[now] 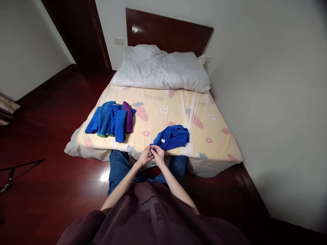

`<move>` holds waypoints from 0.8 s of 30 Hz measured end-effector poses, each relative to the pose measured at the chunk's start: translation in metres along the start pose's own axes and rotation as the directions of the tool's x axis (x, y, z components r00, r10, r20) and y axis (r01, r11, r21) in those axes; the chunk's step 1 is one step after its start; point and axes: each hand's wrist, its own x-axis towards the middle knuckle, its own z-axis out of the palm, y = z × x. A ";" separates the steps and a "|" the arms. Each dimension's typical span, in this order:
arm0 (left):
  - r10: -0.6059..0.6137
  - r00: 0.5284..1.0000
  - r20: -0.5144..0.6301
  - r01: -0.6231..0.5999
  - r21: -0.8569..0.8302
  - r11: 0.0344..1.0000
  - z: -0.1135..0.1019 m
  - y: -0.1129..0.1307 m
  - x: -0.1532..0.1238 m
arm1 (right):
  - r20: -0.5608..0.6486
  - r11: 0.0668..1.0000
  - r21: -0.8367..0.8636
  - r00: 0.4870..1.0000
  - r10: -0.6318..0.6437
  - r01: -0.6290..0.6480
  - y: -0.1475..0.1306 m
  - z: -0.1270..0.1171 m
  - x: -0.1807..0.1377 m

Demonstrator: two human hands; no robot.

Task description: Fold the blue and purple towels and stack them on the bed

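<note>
A crumpled blue towel (172, 137) lies at the near edge of the bed (178, 112). My left hand (145, 156) and my right hand (158, 153) meet at its near-left corner, both with fingers pinched on the cloth. To the left, several folded blue towels (108, 120) lie side by side on the sheet, with a purple one (128, 115) at their right end.
A white duvet (160, 68) is bunched at the head of the bed against a dark wooden headboard (166, 32). A wall runs close along the bed's right side. Dark red wooden floor (51, 143) spreads to the left, with a thin black stand (15, 170) on it.
</note>
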 end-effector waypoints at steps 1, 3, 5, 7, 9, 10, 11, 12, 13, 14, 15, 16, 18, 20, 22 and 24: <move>-0.002 0.999 -0.033 0.001 -0.012 1.000 0.002 0.002 -0.004 | 0.020 1.000 0.017 1.000 -0.005 0.004 -0.002 0.004 -0.007; -0.040 0.992 -0.118 0.034 -0.045 0.998 0.002 0.006 -0.011 | 0.099 0.999 0.008 0.994 -0.041 0.040 -0.007 0.010 -0.018; -0.086 0.979 -0.187 0.072 -0.079 0.994 -0.004 0.009 -0.018 | 0.170 0.991 -0.067 0.980 -0.105 0.118 -0.013 0.010 -0.022; -0.113 0.966 -0.231 0.095 -0.088 0.992 -0.014 0.010 -0.023 | 0.210 0.950 -0.210 0.960 -0.187 0.231 -0.019 0.005 -0.018; -0.122 0.961 -0.250 0.107 -0.075 0.991 -0.025 0.009 -0.029 | 0.240 0.865 -0.374 0.936 -0.259 0.335 -0.023 -0.005 -0.006; -0.120 0.961 -0.249 0.107 -0.064 0.992 -0.029 0.008 -0.031 | 0.263 0.814 -0.449 0.925 -0.274 0.369 -0.025 -0.010 0.003; -0.115 0.962 -0.246 0.105 -0.052 0.993 -0.033 0.007 -0.035 | 0.298 0.765 -0.511 0.915 -0.271 0.393 -0.026 -0.015 0.012; -0.106 0.965 -0.241 0.100 -0.041 0.994 -0.037 0.006 -0.038 | 0.344 0.721 -0.558 0.905 -0.250 0.412 -0.028 -0.020 0.021; -0.097 0.967 -0.236 0.093 -0.028 0.995 -0.040 0.005 -0.041 | 0.394 0.682 -0.592 0.892 -0.220 0.429 -0.030 -0.024 0.029; -0.092 0.968 -0.235 0.092 -0.013 0.996 -0.043 0.004 -0.043 | 0.430 0.651 -0.617 0.882 -0.193 0.443 -0.033 -0.026 0.036; -0.095 0.967 -0.237 0.099 0.004 0.995 -0.045 0.003 -0.046 | 0.448 0.627 -0.634 0.876 -0.179 0.452 -0.036 -0.028 0.042; -0.107 0.965 -0.242 0.116 0.025 0.993 -0.047 0.003 -0.047 | 0.445 0.613 -0.645 0.876 -0.184 0.456 -0.040 -0.027 0.045; -0.120 0.956 -0.269 0.148 0.084 0.985 -0.050 0.007 -0.048 | 0.407 0.600 -0.656 0.884 -0.231 0.459 -0.048 -0.021 0.044; -0.058 0.959 -0.277 0.105 0.158 0.982 -0.051 0.017 -0.046 | 0.404 0.589 -0.647 0.873 -0.274 0.484 -0.056 -0.010 0.036; 0.068 0.965 -0.252 -0.017 0.199 0.980 -0.049 0.030 -0.042 | 0.462 0.576 -0.616 0.839 -0.289 0.538 -0.066 0.002 0.026; 0.154 0.956 -0.250 -0.107 0.192 0.975 -0.048 0.043 -0.037 | 0.531 0.578 -0.567 0.797 -0.290 0.588 -0.075 0.012 0.016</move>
